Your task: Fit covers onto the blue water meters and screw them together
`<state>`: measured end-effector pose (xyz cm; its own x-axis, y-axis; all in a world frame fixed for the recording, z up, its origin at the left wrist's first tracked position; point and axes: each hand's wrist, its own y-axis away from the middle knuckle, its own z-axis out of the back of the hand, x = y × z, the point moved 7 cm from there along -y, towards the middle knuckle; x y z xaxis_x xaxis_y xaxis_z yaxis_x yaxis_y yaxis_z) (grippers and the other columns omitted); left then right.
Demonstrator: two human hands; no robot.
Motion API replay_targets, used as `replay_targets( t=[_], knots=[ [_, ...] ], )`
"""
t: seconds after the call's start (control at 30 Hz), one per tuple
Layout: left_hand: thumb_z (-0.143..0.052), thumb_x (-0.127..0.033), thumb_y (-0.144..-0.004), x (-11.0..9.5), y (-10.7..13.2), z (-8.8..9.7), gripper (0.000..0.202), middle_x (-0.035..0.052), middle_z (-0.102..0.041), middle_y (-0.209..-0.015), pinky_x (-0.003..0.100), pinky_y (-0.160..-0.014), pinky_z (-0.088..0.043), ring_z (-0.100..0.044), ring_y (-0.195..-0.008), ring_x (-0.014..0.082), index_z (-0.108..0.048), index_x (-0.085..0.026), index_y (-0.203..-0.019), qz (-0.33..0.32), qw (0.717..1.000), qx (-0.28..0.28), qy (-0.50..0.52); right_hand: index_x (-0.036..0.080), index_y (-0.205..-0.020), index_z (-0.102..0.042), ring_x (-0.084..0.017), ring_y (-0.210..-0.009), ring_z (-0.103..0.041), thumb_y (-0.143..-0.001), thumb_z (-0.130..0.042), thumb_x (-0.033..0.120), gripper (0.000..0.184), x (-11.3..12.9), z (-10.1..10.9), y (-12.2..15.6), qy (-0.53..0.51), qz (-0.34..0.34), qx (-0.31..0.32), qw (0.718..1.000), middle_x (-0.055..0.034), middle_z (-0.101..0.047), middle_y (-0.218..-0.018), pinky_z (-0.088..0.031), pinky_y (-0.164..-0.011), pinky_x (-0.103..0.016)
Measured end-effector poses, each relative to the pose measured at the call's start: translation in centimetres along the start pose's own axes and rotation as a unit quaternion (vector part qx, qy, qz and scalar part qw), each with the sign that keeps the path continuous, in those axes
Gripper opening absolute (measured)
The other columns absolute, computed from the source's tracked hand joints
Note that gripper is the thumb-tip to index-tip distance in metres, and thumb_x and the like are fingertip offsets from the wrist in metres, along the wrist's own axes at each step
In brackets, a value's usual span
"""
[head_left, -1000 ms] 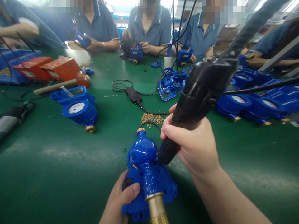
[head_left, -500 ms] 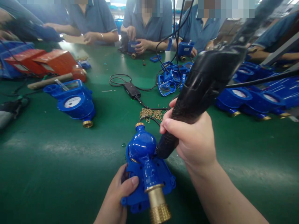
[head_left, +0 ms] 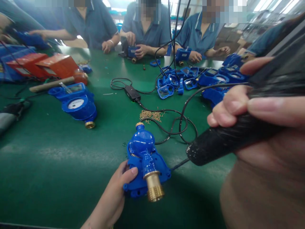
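Observation:
A blue water meter [head_left: 142, 141] with brass threaded ends lies with its rounded pipe body upward in front of me. My left hand [head_left: 124, 181] grips its blue plastic housing from the left, thumb on top. In my right hand [head_left: 247, 121] is a black electric screwdriver [head_left: 219, 144], fingers wrapped round its body. The bit slants down to the left, its tip by the housing's right corner; whether it touches cannot be made out. Beyond the meter lies a small pile of brass screws [head_left: 150, 116].
Another blue meter [head_left: 79, 105] stands at left, near orange boxes [head_left: 57, 68] and a mallet [head_left: 53, 84]. A black adapter [head_left: 132, 93] with looping cable lies mid-table. Blue housings and covers [head_left: 166, 86] crowd the right. Co-workers [head_left: 145, 35] sit across the green table [head_left: 59, 171].
My right hand has drawn the screwdriver from beside the pipe body out to the right, tilting it flatter, so its bit now shows. My left hand still holds the meter.

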<state>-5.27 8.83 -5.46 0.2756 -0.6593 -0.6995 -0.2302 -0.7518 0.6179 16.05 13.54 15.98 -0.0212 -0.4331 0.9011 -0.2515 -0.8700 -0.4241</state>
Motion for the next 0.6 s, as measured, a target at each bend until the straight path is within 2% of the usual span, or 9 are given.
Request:
replay_targets(
  t=[0.1, 0.17, 0.37, 0.6],
  knots=[
    [-0.064, -0.041, -0.073, -0.1, 0.1, -0.1, 0.046, 0.0093, -0.067, -0.109, 0.041, -0.094, -0.039, -0.057, -0.106, 0.0295, -0.057, -0.015, -0.111, 0.001, 1.0, 0.01, -0.006, 0.02, -0.091, -0.059, -0.013, -0.053, -0.052, -0.07, -0.046, 0.002, 0.031, -1.0, 0.7, 1.0, -0.001, -0.062, -0.008, 0.998, 0.0018, -0.054, -0.059, -0.043, -0.053, -0.028],
    [-0.065, -0.042, -0.073, -0.1, 0.1, -0.1, 0.047, 0.0098, -0.067, -0.109, 0.042, -0.095, -0.038, -0.057, -0.106, 0.0299, -0.058, -0.015, -0.111, 0.004, 1.0, 0.01, -0.005, 0.019, -0.09, -0.058, -0.013, -0.05, -0.051, -0.067, -0.047, 0.0, 0.032, -1.6, 0.9, 1.4, -0.021, -0.076, -0.035, 0.996, 0.0021, -0.054, -0.056, -0.043, -0.051, -0.028],
    [-0.066, -0.044, -0.071, 0.0, 0.0, 0.0, 0.053, 0.0106, -0.065, -0.113, 0.043, -0.097, -0.038, -0.057, -0.107, 0.0301, -0.057, -0.016, -0.114, 0.004, 1.0, 0.026, -0.002, 0.019, -0.09, -0.059, -0.014, -0.05, -0.052, -0.064, -0.052, 0.003, 0.032, -2.1, 0.5, 1.3, -0.054, -0.074, -0.039, 0.995, 0.002, -0.056, -0.056, -0.042, -0.051, -0.028],
    [-0.065, -0.042, -0.071, 0.1, -0.1, -0.2, 0.052, 0.0106, -0.066, -0.108, 0.042, -0.095, -0.039, -0.059, -0.102, 0.0299, -0.056, -0.015, -0.113, -0.014, 1.0, 0.015, 0.02, 0.018, -0.084, -0.057, -0.014, -0.049, -0.053, -0.059, -0.057, 0.008, 0.027, -4.1, 1.0, 0.7, -0.07, -0.157, -0.051, 0.984, 0.0023, -0.056, -0.053, -0.044, -0.049, -0.027]
  ],
)
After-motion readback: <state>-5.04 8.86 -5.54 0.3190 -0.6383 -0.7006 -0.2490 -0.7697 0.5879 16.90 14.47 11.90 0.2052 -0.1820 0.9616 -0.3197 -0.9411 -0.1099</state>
